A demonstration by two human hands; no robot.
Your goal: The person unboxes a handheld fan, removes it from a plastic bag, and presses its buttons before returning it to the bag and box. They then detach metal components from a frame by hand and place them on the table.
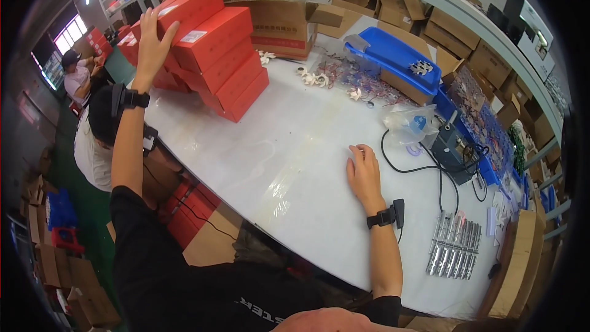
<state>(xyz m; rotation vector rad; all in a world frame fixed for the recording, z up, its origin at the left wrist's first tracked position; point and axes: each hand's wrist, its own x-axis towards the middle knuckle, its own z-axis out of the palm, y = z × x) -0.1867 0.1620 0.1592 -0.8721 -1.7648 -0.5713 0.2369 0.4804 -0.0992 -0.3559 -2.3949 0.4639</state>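
Observation:
My left hand [153, 48] reaches up at the left to a stack of red cardboard boxes [216, 35]. Its fingers are spread and lie against the end of an upper red box [195, 7], with the thumb apart; the hand does not wrap around it. Lower right of the stack, my right hand [364, 175] rests on the white table [295, 166], holding nothing, its fingers loosely stretched. Both wrists wear black bands with small devices. To the right of that hand lies a row of several silver metal parts [453, 247].
A blue tray [399, 55], loose wires [344, 72] and small white parts [313, 79] occupy the far side. A dark device with cables [456, 150] and a clear plastic bag [410, 122] stand at right. Close by at left sits a person [92, 147]; another person [80, 80] sits farther back.

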